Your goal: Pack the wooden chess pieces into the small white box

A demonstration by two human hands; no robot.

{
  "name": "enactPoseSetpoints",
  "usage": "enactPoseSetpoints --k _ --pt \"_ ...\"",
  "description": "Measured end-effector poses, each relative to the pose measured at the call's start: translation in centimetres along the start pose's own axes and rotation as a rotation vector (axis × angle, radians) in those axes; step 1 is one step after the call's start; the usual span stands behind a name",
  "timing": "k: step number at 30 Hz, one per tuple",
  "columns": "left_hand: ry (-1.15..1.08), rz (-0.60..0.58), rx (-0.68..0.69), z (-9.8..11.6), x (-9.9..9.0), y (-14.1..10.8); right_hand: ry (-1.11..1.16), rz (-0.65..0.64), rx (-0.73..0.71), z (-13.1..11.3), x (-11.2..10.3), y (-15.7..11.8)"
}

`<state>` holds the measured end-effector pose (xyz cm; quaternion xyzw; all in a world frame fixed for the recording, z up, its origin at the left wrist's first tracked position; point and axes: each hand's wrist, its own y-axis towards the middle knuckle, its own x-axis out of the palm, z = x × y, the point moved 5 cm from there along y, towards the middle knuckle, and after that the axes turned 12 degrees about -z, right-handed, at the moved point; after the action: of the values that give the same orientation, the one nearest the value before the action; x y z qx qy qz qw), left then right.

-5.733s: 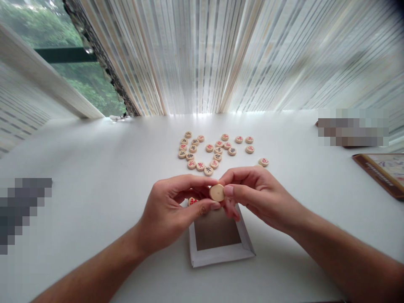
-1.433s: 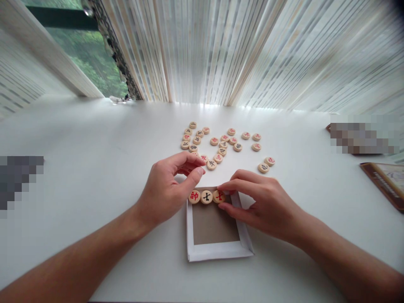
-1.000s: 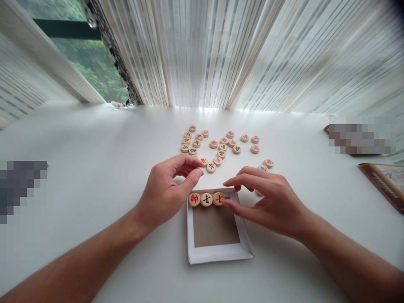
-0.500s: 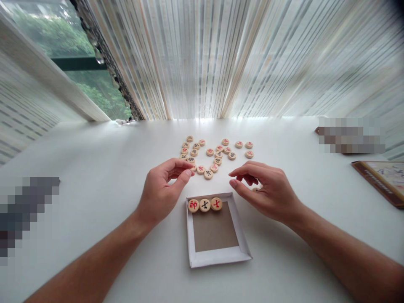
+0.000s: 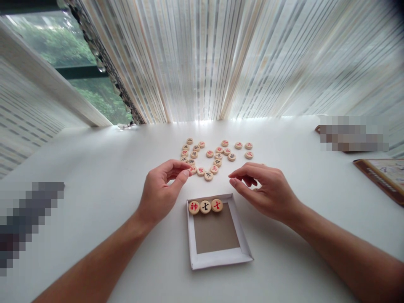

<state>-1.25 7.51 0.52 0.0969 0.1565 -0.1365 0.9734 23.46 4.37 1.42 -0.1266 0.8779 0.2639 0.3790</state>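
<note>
My left hand (image 5: pixel 164 185) hovers left of the shallow white box (image 5: pixel 221 256), fingers curved, with a small gap between thumb and forefinger and nothing held. Its fingertips overlap the view of a red-marked Chinese chess piece (image 5: pixel 193 170); whether they touch it I cannot tell. My right hand (image 5: pixel 263 187) is held above the table to the right, thumb and forefinger slightly apart, holding nothing. Another piece is mostly hidden behind it. Inside the box, along its far edge, lie a red piece (image 5: pixel 194 206), a black piece (image 5: pixel 205 206) and a second red piece (image 5: pixel 216 205) in a row.
Several more round wooden pieces (image 5: pixel 219 155) lie loosely on the white table (image 5: pixel 142 143) beyond the box. At right are a brown-edged flat box (image 5: pixel 378 181) and a blurred-out object (image 5: pixel 350 139). A dark blurred-out object (image 5: pixel 28 223) is at left. Striped curtains (image 5: pixel 202 59) hang behind.
The view has shifted slightly, so the pieces and box appear a little lower. My left fingertips are slightly further left of the red piece, which shows more. My right hand stays nearly still.
</note>
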Motion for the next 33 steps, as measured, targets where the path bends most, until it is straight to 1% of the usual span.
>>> enactPoseSetpoints --k 12,28,33 --pt "0.023 0.008 0.008 0.05 -0.1 0.05 -0.005 -0.005 0.032 0.46 0.2 -0.02" --pt "0.031 0.016 -0.003 -0.03 -0.31 0.23 0.001 -0.04 0.037 0.73 0.37 -0.04" --pt "0.025 0.024 -0.004 -0.2 -0.35 0.26 -0.004 -0.031 0.031 0.78 0.37 -0.04"
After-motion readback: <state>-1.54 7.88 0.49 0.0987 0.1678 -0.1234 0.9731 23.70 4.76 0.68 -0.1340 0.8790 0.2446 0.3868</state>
